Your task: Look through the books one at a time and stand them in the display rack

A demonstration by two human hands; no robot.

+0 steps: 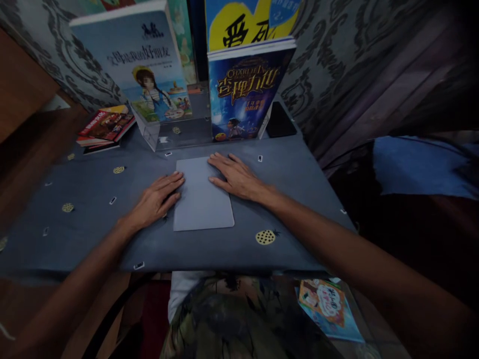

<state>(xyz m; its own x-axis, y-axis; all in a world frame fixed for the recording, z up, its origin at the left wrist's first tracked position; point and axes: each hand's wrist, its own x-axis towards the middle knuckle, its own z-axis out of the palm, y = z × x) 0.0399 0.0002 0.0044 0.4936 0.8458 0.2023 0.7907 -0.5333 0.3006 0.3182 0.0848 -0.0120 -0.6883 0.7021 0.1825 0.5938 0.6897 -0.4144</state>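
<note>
While touched, pad [202,194] between hands [155,202].

The light is dim. A worktop [292,169] covered in a dark blue cloth printed with small yellow pineapples stands against a wall [337,65] papered in grey with dark damask scrolls. To the left runs brown wooden panelling [22,85]. On the right a blue fabric [422,167] lies in shadow. Reddish-brown floor [149,319] shows below the worktop edge.
</note>
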